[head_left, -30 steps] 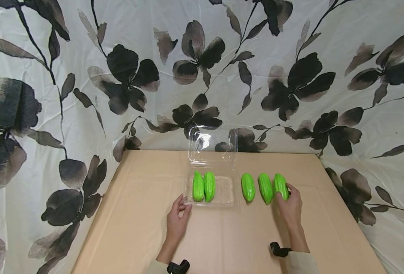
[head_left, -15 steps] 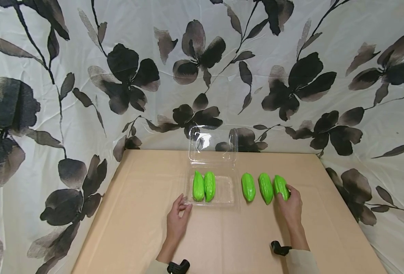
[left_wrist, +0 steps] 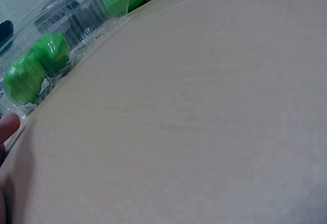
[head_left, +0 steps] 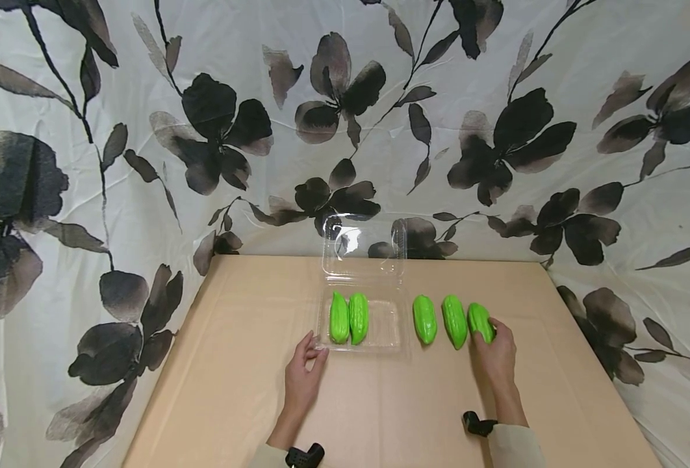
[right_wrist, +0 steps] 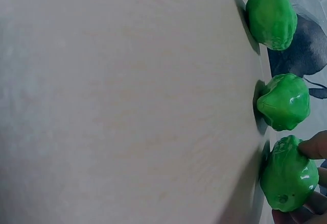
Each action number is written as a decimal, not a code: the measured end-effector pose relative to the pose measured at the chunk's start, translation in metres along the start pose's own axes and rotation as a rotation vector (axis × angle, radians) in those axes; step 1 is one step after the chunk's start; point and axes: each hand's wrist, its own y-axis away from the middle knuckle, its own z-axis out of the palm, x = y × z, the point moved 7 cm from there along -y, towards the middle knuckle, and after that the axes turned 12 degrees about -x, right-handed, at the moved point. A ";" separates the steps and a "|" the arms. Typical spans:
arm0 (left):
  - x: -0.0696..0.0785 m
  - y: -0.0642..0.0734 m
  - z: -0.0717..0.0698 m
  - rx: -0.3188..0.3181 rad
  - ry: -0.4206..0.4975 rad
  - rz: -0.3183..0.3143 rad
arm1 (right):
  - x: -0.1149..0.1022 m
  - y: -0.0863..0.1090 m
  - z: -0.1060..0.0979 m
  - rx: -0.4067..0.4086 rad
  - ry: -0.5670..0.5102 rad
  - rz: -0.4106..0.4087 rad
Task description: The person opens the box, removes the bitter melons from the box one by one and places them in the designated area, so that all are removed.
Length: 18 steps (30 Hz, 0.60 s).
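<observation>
Clear plastic hinged box (head_left: pixel 387 323) lies mid-table, its lid (head_left: pixel 364 250) raised at the back. Two shiny green bitter melons, the left one (head_left: pixel 339 318) and the right one (head_left: pixel 358 318), lie side by side in its left half. My left hand (head_left: pixel 303 380) pinches the box's near left corner between thumb and fingers. To the right of the box a bitter melon (head_left: pixel 424 320) and another (head_left: pixel 454 322) lie on the table. My right hand (head_left: pixel 497 354) grips the rightmost bitter melon (right_wrist: pixel 288 175), thumb on one side and fingers on the other.
The tan table (head_left: pixel 380 409) ends at the back against a white cloth with dark flowers (head_left: pixel 339 97). A black wrist camera (head_left: pixel 305 456) sits on the left wrist, another black camera (head_left: pixel 478 424) on the right.
The bitter melon in my right hand has shifted slightly toward me. My left hand, the box and the other bitter melons stay where they were.
</observation>
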 end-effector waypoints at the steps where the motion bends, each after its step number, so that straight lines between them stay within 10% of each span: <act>1: 0.000 0.000 0.000 0.001 -0.003 -0.001 | 0.000 -0.001 0.000 0.002 0.000 -0.001; 18: 0.000 0.000 -0.001 -0.006 0.008 -0.020 | -0.001 -0.001 0.000 -0.026 0.014 0.014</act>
